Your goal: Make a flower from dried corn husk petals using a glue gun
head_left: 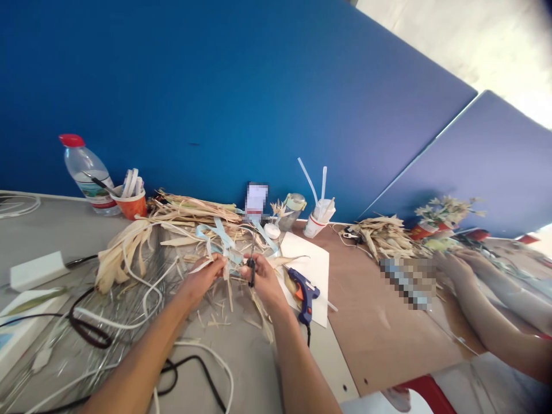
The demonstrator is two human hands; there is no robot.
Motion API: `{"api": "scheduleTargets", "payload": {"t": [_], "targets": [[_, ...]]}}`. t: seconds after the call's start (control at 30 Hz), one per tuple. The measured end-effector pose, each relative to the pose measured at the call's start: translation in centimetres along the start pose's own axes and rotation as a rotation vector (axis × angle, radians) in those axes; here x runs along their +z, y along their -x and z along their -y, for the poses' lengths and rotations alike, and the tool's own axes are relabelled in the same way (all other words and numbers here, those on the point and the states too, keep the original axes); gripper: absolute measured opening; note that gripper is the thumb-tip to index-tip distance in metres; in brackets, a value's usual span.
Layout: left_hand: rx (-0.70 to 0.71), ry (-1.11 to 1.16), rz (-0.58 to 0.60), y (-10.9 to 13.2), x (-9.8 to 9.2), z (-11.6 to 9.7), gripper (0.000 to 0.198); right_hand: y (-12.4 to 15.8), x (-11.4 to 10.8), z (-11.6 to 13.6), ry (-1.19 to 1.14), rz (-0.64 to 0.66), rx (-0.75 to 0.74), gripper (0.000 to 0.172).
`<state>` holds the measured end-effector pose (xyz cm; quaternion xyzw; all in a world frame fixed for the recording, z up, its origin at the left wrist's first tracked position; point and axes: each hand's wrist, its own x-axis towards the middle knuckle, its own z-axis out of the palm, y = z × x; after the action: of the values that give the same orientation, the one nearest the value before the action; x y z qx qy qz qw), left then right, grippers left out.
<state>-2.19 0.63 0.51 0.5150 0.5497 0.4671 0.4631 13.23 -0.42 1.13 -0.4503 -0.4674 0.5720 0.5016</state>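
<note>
My left hand [202, 280] is closed in a pinch on a pale thin strip [226, 268], which looks like dried husk. Close beside it, my right hand [266, 283] grips a pair of scissors [251, 271] with dark handles; the blades point away from me, and blur hides how far apart they are. Just beyond both hands lies a tangle of light blue ribbon [222, 231]. Small husk scraps [219, 323] litter the grey table under my wrists. To the right of my right hand, a blue glue gun [307, 294] rests on a white sheet [319, 261].
Dried husks [194, 208] are heaped along the blue partition [215, 103]. A plastic bottle [88, 175], an orange cup [131, 206] and a white cup [317, 224] stand there too. Cables [200, 362] cross the left side. A co-worker's hands [459, 267] are at the right.
</note>
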Motion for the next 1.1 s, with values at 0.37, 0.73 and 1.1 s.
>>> {"api": "scheduleTargets", "payload": {"t": [0.37,0.73,1.1], "targets": [[0.134,-0.218,0.502,0.9,0.0,-0.7,0.023,-0.4,-0.4,0.1,0.023,-0.12,0.004,0.036],[0.032,-0.027,0.139,-0.1,-0.1,1.1,0.029,-0.8,-0.1,0.1,-0.008,-0.273,-0.129,0.035],[-0.039,0.231,0.061,-0.7,-0.3,1.5,0.033,-0.6,0.2,0.0,-0.015,-0.279,-0.122,0.036]]}}
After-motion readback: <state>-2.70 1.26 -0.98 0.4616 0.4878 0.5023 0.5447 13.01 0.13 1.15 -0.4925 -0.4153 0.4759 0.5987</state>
